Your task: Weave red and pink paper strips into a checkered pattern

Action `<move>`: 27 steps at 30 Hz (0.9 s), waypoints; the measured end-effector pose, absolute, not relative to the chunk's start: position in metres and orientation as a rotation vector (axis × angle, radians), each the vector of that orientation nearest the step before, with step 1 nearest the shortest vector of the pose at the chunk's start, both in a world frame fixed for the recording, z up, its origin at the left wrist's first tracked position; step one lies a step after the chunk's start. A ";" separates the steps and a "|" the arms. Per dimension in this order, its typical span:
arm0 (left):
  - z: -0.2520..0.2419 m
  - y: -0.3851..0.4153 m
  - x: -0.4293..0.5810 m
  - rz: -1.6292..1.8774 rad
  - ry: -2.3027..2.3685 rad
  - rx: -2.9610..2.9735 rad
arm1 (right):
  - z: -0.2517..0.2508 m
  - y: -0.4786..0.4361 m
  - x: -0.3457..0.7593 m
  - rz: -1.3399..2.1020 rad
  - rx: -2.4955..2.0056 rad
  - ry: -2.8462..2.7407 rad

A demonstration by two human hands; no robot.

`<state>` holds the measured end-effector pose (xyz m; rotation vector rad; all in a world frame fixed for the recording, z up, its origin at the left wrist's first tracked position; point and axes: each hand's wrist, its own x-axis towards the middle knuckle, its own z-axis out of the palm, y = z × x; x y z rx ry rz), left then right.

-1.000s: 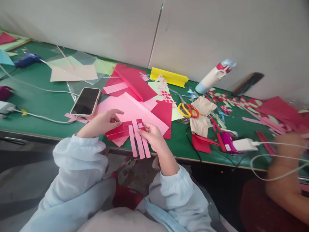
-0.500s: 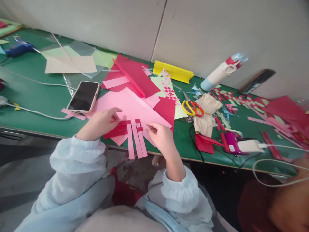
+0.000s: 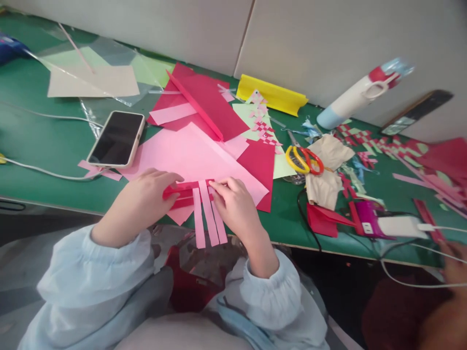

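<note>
Red paper strips [image 3: 187, 192] lie crosswise with pink paper strips [image 3: 199, 223] at the table's front edge. The lower ends of the pink strips reach past the edge. My left hand [image 3: 144, 201] grips the left ends of the red strips, its fingers bent over them. My right hand [image 3: 235, 201] pinches the right end of the top red strip, where it meets the pink ones. Its fingers partly hide the rightmost pink strip. Beneath the strips is a large pink paper sheet [image 3: 175, 153], lying partly over dark red paper [image 3: 264, 167].
A phone [image 3: 116, 138] rests left of my hands. To the right are scissors [image 3: 304, 158], a beige cloth pouch [image 3: 326, 167], a bottle [image 3: 352, 99] and a white charger [image 3: 401, 227] with cables. Another person's hand [image 3: 454, 262] shows at the right edge.
Both hands have closed in on the woven strips. My left hand has come down onto the red strips, and my right hand has moved left to pinch the top red one. The view has shifted slightly.
</note>
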<state>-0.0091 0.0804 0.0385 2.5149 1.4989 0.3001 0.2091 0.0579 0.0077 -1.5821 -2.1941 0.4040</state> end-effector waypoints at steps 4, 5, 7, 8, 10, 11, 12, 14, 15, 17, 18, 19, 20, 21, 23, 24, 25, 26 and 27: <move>0.038 0.076 -0.005 0.253 1.442 2.528 | 0.006 0.058 0.207 0.368 -1.586 -2.233; 0.037 0.076 -0.004 0.262 1.431 2.517 | 0.006 0.058 0.207 0.359 -1.590 -2.242; 0.036 0.075 -0.003 0.285 1.415 2.497 | 0.007 0.058 0.207 0.348 -1.596 -2.258; 0.036 0.075 -0.002 0.290 1.410 2.489 | 0.007 0.058 0.207 0.345 -1.598 -2.264; 0.036 0.075 0.000 0.275 1.396 2.480 | 0.007 0.057 0.206 0.344 -1.599 -2.273; 0.036 0.075 0.001 0.258 1.385 2.477 | 0.007 0.057 0.206 0.344 -1.599 -2.276; 0.036 0.076 0.002 0.245 1.372 2.472 | 0.007 0.057 0.206 0.344 -1.599 -2.278; 0.037 0.076 0.004 0.243 1.340 2.464 | 0.007 0.057 0.206 0.341 -1.598 -2.278; 0.037 0.076 0.004 0.255 1.325 2.464 | 0.007 0.057 0.206 0.340 -1.597 -2.278; 0.036 0.075 0.005 0.300 1.290 2.477 | 0.007 0.057 0.206 0.337 -1.598 -2.277; 0.035 0.075 0.006 0.325 1.267 2.488 | 0.006 0.057 0.206 0.336 -1.600 -2.277; 0.035 0.075 0.006 0.349 1.242 2.501 | 0.006 0.057 0.206 0.334 -1.601 -2.277; 0.034 0.075 0.007 0.369 1.214 2.512 | 0.006 0.057 0.206 0.333 -1.600 -2.278; 0.033 0.076 0.008 0.382 1.189 2.521 | 0.006 0.057 0.206 0.329 -1.598 -2.278; 0.030 0.076 0.010 0.389 1.155 2.532 | 0.005 0.057 0.206 0.321 -1.595 -2.273; 0.029 0.077 0.010 0.388 1.145 2.537 | 0.005 0.057 0.206 0.318 -1.593 -2.270; 0.028 0.077 0.011 0.387 1.136 2.545 | 0.005 0.057 0.206 0.318 -1.591 -2.267; 0.027 0.078 0.012 0.391 1.126 2.556 | 0.004 0.057 0.206 0.320 -1.590 -2.264; 0.026 0.078 0.013 0.402 1.117 2.567 | 0.004 0.057 0.207 0.323 -1.587 -2.263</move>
